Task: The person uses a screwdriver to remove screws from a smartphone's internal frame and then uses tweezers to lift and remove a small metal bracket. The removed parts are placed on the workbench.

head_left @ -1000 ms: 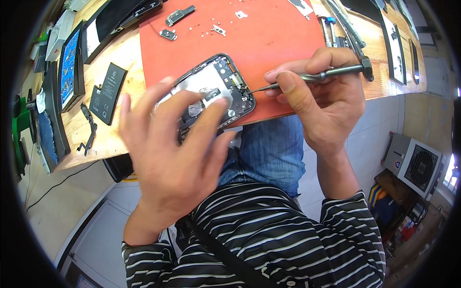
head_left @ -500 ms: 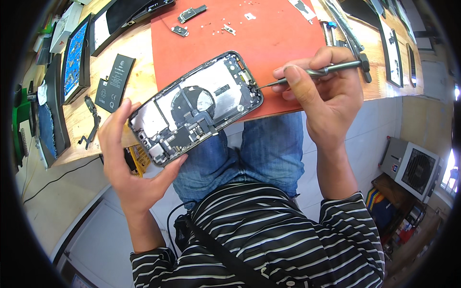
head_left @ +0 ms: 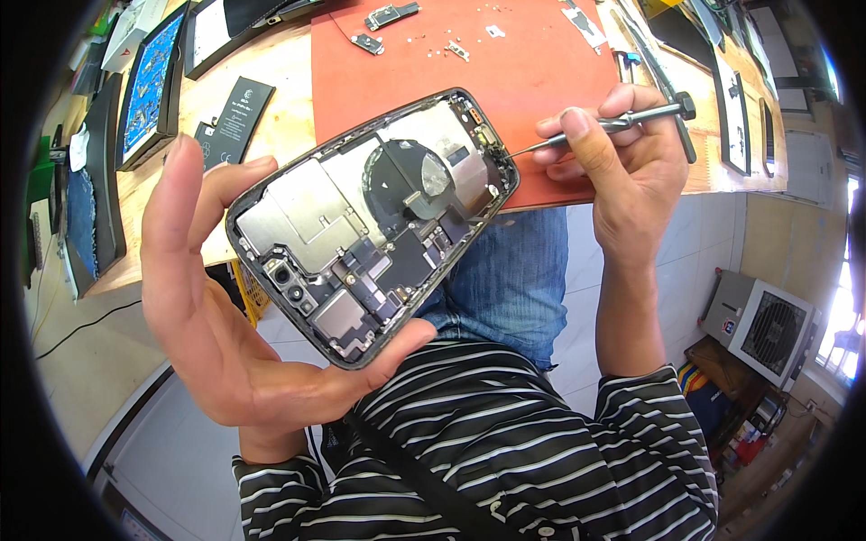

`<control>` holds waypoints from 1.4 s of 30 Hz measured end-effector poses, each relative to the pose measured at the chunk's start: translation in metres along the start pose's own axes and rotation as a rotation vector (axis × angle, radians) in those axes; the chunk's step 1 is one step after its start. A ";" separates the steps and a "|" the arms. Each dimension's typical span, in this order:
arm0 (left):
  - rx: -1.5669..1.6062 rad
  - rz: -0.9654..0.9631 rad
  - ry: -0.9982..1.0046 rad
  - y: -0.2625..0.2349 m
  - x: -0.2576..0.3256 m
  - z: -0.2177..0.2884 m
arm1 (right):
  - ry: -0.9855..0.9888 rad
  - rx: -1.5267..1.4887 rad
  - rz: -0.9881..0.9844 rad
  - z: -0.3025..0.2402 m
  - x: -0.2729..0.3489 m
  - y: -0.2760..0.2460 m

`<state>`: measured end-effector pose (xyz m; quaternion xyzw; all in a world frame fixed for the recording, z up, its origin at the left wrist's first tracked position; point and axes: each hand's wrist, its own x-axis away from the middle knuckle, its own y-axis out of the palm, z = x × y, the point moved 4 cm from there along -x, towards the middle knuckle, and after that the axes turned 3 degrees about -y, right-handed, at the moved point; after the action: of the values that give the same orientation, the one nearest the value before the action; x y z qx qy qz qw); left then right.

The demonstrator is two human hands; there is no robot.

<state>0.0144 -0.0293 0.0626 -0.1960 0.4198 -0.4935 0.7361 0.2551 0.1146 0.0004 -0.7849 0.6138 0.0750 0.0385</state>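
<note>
My left hand grips an opened phone housing by its camera end, fingers on the far edge and thumb on the near one. The housing is tilted in the air, its inside facing up, with a dark round coil, camera lenses and flat cables in view. In my right hand is a slim grey precision screwdriver, pinched between thumb and fingers. Its thin tip meets the housing's far right end, among small parts near the corner; whether it sits on a screw is too small to tell.
An orange-red mat covers part of the wooden table, bearing small metal parts and loose screws. A black phone battery lies left of the mat. Blue-lined tray stands at far left. Another phone part rests at the mat's upper right.
The housing has come closer and larger in view, raised with my left hand. My right hand has shifted slightly right, the screwdriver tip staying at the housing's end.
</note>
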 end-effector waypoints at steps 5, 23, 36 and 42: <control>0.000 0.001 0.005 -0.002 -0.002 0.002 | -0.001 -0.026 -0.001 0.000 0.000 0.000; -0.238 -0.241 0.067 0.014 -0.002 -0.015 | -0.059 -0.024 0.011 0.003 0.005 0.005; -0.338 -0.396 0.116 0.066 -0.015 0.026 | -0.032 -0.052 0.022 0.002 0.006 0.006; -0.365 -0.402 0.111 0.073 -0.015 0.025 | -0.039 -0.060 0.018 0.003 0.007 0.007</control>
<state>0.0733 0.0132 0.0318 -0.3775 0.4942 -0.5559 0.5516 0.2501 0.1068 -0.0037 -0.7784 0.6177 0.1088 0.0262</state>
